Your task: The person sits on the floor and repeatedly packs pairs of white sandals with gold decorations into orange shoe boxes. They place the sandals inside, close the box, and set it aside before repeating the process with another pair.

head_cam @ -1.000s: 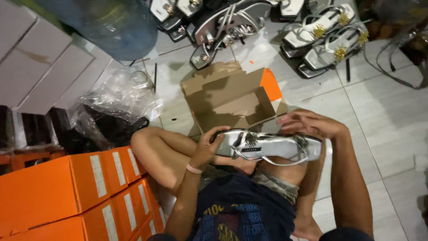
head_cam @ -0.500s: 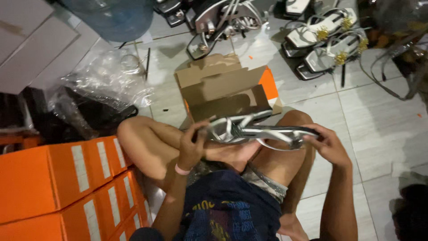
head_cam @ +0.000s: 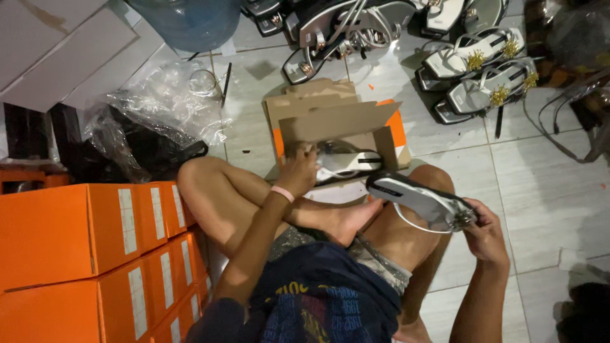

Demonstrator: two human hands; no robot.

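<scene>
Head view. I look down on a person seated cross-legged on a tiled floor [head_cam: 546,203]. The left hand [head_cam: 297,171] reaches into an open cardboard shoe box [head_cam: 330,121] with orange outer walls, its fingers curled over a silver sandal [head_cam: 346,162] that lies inside; whether they grip it or merely press on it I cannot tell, since the knuckles hide the contact. The right hand [head_cam: 486,232] holds a second silver sandal [head_cam: 419,202] above the right knee, sole uppermost — fingers closed around the toe end where the straps and a small ornament meet.

To do this step well, as I judge it, the sandal in the box should sit flat along one wall with its straps tucked down, so that the one in the right hand can go in beside it, reversed heel to toe, without crushing either ornament.

Surroundings: a stack of closed orange boxes [head_cam: 82,241] stands at the person's left, just beside the left knee. Crumpled clear plastic bags [head_cam: 159,108] lie beyond the knee. More silver sandals with gold ornaments [head_cam: 483,73] rest on the floor past the box — well apart from both hands. A blue water bottle [head_cam: 190,22] sits at the top edge.
</scene>
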